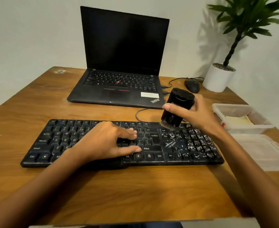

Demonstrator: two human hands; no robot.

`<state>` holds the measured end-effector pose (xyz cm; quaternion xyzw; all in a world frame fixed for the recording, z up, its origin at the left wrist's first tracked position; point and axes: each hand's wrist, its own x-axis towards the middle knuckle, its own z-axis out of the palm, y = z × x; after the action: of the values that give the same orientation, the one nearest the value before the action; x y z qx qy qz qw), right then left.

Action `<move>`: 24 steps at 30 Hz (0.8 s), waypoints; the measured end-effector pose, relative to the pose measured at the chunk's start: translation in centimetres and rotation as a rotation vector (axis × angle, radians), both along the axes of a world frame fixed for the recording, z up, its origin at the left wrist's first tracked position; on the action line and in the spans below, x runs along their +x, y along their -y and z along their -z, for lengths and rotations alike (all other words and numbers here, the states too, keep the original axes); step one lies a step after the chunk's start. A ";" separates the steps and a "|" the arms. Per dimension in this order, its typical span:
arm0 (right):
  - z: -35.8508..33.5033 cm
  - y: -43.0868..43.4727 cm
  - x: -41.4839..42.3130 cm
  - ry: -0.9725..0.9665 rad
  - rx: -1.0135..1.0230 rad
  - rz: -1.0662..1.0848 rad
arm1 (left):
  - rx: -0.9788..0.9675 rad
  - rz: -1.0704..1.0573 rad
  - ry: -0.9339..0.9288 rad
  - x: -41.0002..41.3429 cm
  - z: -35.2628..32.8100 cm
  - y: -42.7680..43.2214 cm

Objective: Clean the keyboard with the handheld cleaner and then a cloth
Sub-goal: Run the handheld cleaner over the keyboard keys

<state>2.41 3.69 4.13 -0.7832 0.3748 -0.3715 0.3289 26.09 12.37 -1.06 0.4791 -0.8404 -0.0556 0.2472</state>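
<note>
A black keyboard (152, 145) lies across the wooden table (135, 191). White scraps litter its right end, around the arrow keys and number pad. My left hand (107, 142) rests flat on the middle keys with straight fingers. My right hand (196, 114) grips a black handheld cleaner (176, 106) upright, thumb across its front. The cleaner's brush end touches the keyboard's top edge above the navigation keys. A pale cloth (237, 120) lies inside a clear plastic box at the right.
An open black laptop (119, 89) stands behind the keyboard. A wired mouse (192, 85) and a white plant pot (217, 79) sit at the back right. The clear box (244, 129) and its lid (265, 152) lie by the right table edge.
</note>
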 end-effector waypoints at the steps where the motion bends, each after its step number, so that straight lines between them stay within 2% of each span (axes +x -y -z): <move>1: 0.0 -0.6 -0.8 -0.019 0.009 -0.018 | -0.002 -0.007 -0.031 -0.1 -0.1 -0.2; 4: 0.1 -2.6 -2.3 -0.056 0.061 -0.077 | -0.010 0.006 -0.101 -1.6 -0.5 -0.7; 7: 0.5 -4.4 -2.2 -0.002 0.123 -0.186 | 0.036 0.049 -0.031 -3.7 -0.6 -0.6; 9: 1.1 -4.9 -2.7 -0.056 0.144 -0.239 | 0.063 0.061 -0.015 -4.2 -0.3 -0.5; 13: 1.0 -3.7 -6.8 -0.155 0.269 -0.121 | 0.048 0.061 -0.033 -3.8 0.4 -0.7; 16: -0.4 -3.2 -7.7 -0.300 0.151 -0.093 | 0.055 0.065 -0.043 -3.9 0.4 -0.6; 20: -0.9 -4.7 -3.3 -0.140 0.140 -0.228 | 0.058 0.064 -0.050 -3.8 0.4 -0.6; 22: 0.3 -4.9 -2.3 -0.185 0.149 -0.269 | 0.048 0.063 -0.044 -3.8 0.4 -0.5; 24: 1.1 -4.3 -3.7 -0.206 0.203 -0.201 | 0.050 0.063 -0.047 -3.7 0.4 -0.5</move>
<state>-1.24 7.99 2.99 -0.8133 0.3620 -0.2150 0.4016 22.35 12.83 -1.48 0.4568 -0.8475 -0.0957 0.2529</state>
